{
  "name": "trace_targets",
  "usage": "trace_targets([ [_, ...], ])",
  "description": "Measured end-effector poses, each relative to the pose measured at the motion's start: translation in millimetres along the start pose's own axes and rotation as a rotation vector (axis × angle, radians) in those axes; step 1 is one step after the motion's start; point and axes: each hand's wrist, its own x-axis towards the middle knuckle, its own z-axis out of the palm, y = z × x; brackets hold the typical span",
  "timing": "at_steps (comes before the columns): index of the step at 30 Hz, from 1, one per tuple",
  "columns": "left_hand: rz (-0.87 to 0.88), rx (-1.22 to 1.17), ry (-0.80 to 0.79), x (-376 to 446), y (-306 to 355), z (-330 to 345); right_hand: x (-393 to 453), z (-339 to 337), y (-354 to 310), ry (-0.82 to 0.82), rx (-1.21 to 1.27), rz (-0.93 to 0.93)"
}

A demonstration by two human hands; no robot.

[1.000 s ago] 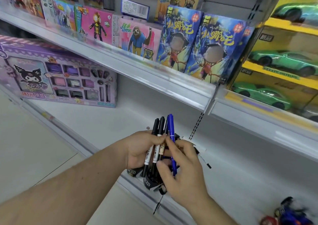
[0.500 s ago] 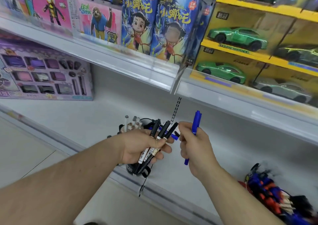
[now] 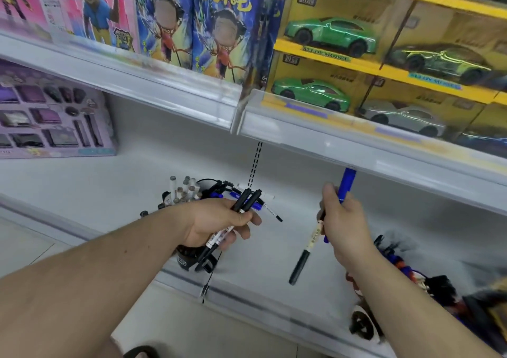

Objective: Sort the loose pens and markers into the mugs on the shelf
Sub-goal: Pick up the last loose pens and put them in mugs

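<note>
My left hand grips two black markers above the white lower shelf. A black mug sits under that hand, partly hidden by it. Behind the hand, white-capped pens and blue pens stand in more dark mugs. To the right, my right hand holds a blue marker pointing up and a black marker hanging down. A thin pen pokes out past my left hand's fingers. At the lower right is a blurred holder of blue and red markers.
The upper shelf edge overhangs just above the blue marker's tip. A purple toy set box stands at the left on the lower shelf. Boxed green toy cars and character boxes fill the upper shelf. The floor lies below left.
My right hand has drawn away to the right from my left hand's bundle. It now holds a black marker as well as the blue one. The view has swung right.
</note>
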Motion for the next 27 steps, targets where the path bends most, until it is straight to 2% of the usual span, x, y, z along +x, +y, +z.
trace_targets([
  [2, -0.001, 0.039, -0.015, 0, -1, -6, -2, 6, -3, -0.148, -0.116, -0.063],
  [6, -0.043, 0.117, -0.163, -9, 1, -12, -10, 33, -13, -0.479, -0.299, -0.185],
  [8, -0.075, 0.177, -0.207, -13, 1, -15, -10, 47, -16, -0.582, -0.380, -0.230],
  [12, -0.123, 0.208, -0.266, -22, -2, -30, -10, 68, -19, -0.628, -0.556, -0.337],
  [18, -0.159, 0.245, -0.302, -37, -2, -48, -13, 92, -24, -0.737, -0.449, -0.246],
  [20, -0.143, 0.180, -0.218, -40, -4, -60, -6, 98, -28, -0.686, -0.496, -0.273],
  [24, -0.069, 0.333, 0.354, -44, -16, -97, 16, 103, -25, -0.460, -0.726, -0.370],
  [25, -0.067, 0.276, 0.454, -44, -20, -107, 19, 105, -21, -0.419, -0.806, -0.409],
  [27, -0.055, 0.089, 0.540, -47, -25, -119, 20, 114, -11, -0.386, -0.966, -0.508],
])
